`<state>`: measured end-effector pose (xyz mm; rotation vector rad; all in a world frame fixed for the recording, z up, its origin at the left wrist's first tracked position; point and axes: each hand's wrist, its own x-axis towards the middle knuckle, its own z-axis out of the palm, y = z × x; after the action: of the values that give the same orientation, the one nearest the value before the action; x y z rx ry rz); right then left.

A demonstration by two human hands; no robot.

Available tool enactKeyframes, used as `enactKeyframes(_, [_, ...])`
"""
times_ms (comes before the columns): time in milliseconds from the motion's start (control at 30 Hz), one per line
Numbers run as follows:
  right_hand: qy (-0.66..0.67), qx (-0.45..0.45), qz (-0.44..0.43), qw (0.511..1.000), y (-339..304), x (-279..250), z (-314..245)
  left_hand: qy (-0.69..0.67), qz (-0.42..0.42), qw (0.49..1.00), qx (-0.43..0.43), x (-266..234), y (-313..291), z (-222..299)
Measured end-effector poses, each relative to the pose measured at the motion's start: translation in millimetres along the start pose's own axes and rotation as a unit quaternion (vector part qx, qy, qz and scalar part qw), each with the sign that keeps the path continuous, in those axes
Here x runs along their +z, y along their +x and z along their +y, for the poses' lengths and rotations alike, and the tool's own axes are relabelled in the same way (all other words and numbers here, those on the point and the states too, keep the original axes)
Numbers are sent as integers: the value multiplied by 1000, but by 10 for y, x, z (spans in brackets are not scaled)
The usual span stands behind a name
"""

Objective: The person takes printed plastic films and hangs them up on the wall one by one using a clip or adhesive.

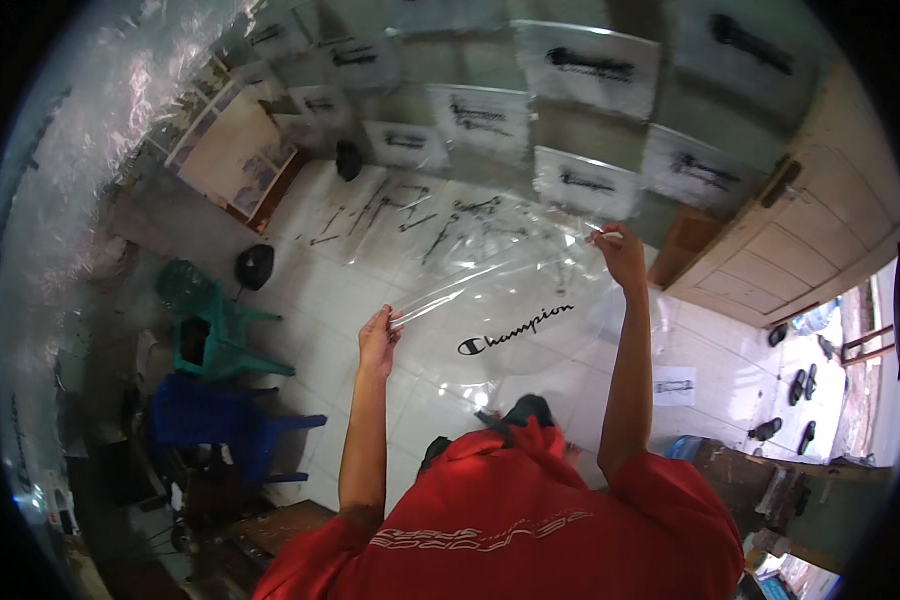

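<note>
Between my two hands hangs a clear plastic sheet (pixel 510 325), perhaps a bag, with black printed lettering on it. Its upper edge is stretched taut, running up toward the right. My left hand (pixel 378 338) pinches the left end of that edge, fingers closed on the film. At the upper right, my right hand (pixel 621 255) grips the other end, held farther from my body. The floor tiles show through the film, and its lower part is hard to make out against them.
Printed plastic sheets (pixel 590 68) hang on the far wall; more lie on the tiled floor (pixel 320 290). Green (pixel 210 325) and blue plastic stools (pixel 220 420) stand left. A wooden door (pixel 770 240) and several sandals (pixel 798 387) are right. Bundled clear plastic (pixel 100 110) fills the upper left.
</note>
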<state>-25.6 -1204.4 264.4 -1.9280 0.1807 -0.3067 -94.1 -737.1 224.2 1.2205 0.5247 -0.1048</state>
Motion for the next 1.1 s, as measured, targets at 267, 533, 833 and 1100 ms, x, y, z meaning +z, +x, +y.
enactKeyframes(267, [-208,-144,230,940,397,1749,-940,1,-89,994,-61,-713,962,992])
enactKeyframes(533, [200,156,-97,962,1869,3500,-1205,-15,-39,999,28,-1744,2793,2124])
enactKeyframes(833, [232,200,-354,884,3388,6504,-1800,24,203,973,105,-3040,3836,3536])
enactKeyframes(1100, [291,210,-398,845,3841,9589,-2252,-17,252,964,87,-5219,5347,4166])
